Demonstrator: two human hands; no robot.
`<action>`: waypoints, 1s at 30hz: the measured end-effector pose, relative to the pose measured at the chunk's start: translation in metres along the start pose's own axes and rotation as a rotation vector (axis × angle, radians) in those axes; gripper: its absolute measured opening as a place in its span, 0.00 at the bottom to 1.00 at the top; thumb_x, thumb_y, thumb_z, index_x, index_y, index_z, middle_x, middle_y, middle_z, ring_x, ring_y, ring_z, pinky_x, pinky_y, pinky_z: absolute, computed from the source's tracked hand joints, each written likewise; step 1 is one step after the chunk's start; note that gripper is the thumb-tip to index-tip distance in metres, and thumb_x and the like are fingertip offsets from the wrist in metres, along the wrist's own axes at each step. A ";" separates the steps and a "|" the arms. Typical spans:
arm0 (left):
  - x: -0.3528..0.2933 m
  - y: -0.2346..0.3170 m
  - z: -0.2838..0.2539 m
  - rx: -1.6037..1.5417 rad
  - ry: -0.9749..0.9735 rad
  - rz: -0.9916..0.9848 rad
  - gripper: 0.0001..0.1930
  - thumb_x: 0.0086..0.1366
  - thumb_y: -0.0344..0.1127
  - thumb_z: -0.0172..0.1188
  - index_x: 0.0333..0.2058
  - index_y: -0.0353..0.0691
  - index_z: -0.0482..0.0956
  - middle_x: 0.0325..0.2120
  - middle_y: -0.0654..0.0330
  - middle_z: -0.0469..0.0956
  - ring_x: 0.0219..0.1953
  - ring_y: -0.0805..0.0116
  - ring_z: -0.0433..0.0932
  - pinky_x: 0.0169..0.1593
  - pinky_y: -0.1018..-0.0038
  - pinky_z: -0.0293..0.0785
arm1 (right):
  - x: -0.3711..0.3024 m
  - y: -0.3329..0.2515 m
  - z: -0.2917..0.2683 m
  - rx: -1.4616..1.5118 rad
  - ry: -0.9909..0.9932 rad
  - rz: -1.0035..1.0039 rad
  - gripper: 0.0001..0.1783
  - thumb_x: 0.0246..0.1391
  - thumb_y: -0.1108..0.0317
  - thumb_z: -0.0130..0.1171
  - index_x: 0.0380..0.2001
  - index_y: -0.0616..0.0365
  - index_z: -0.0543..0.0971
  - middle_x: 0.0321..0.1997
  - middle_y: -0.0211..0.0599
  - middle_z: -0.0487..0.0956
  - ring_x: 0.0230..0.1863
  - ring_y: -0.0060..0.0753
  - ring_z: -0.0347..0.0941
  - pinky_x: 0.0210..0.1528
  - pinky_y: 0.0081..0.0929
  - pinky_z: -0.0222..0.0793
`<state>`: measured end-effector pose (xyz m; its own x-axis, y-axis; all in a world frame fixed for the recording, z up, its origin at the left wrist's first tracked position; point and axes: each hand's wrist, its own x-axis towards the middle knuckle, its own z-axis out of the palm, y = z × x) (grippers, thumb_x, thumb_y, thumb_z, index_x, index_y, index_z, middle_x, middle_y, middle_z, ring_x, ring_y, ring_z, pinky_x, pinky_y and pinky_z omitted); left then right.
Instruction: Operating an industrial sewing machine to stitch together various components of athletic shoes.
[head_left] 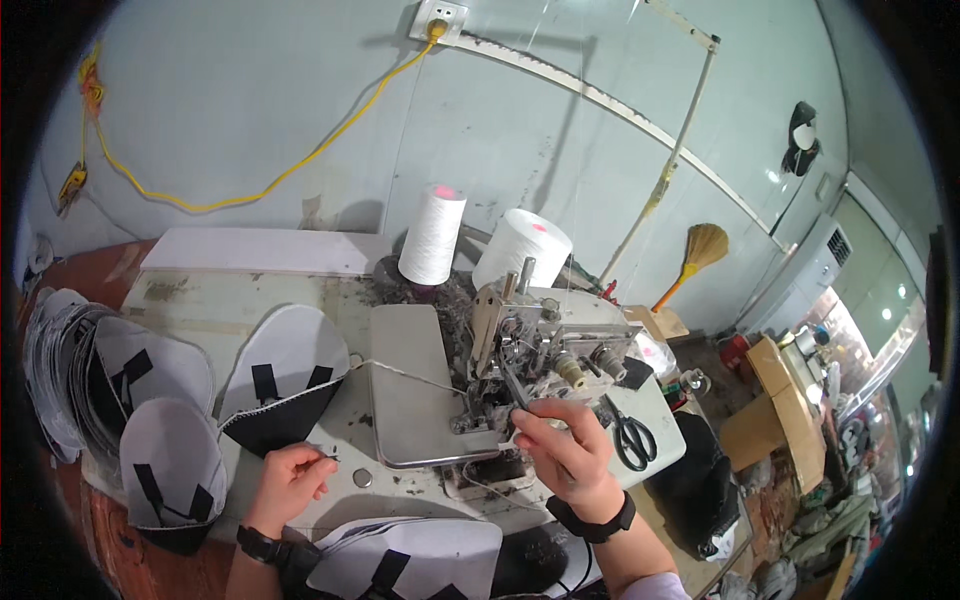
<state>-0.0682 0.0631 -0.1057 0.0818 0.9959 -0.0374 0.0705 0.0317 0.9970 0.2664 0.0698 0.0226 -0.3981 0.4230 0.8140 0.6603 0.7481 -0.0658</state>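
My right hand [568, 450] is closed around slim grey metal tweezers [514, 388], whose tips point up into the needle area of an overlock sewing machine [500, 350]. My left hand [292, 484] is pinched shut over the table, left of the machine's flat plate [412, 390]. A small dark bit shows at its fingertips, too small to name. Just beyond that hand lies a white padded fabric piece [290, 350] with black patches and a black lower part. A pale thread chain [410, 372] runs from this piece to the machine.
Similar pieces form a stack [62, 370] at far left, and more pieces [420, 550] lie at the front edge. Black-handled scissors [634, 442] rest right of the machine. Two white thread cones [434, 238] stand behind. A round metal disc [362, 478] sits between my hands.
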 end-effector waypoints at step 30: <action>0.003 0.005 0.002 -0.013 0.034 -0.038 0.05 0.62 0.27 0.60 0.29 0.31 0.81 0.21 0.63 0.77 0.20 0.77 0.76 0.23 0.81 0.72 | 0.006 -0.006 -0.012 0.325 0.203 0.309 0.08 0.56 0.75 0.61 0.38 0.66 0.82 0.34 0.44 0.81 0.33 0.34 0.78 0.35 0.24 0.73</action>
<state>-0.0657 0.0660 -0.1006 0.0454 0.9963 -0.0729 0.0596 0.0702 0.9958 0.2679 0.0614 0.0345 -0.0619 0.5662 0.8220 0.4824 0.7379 -0.4720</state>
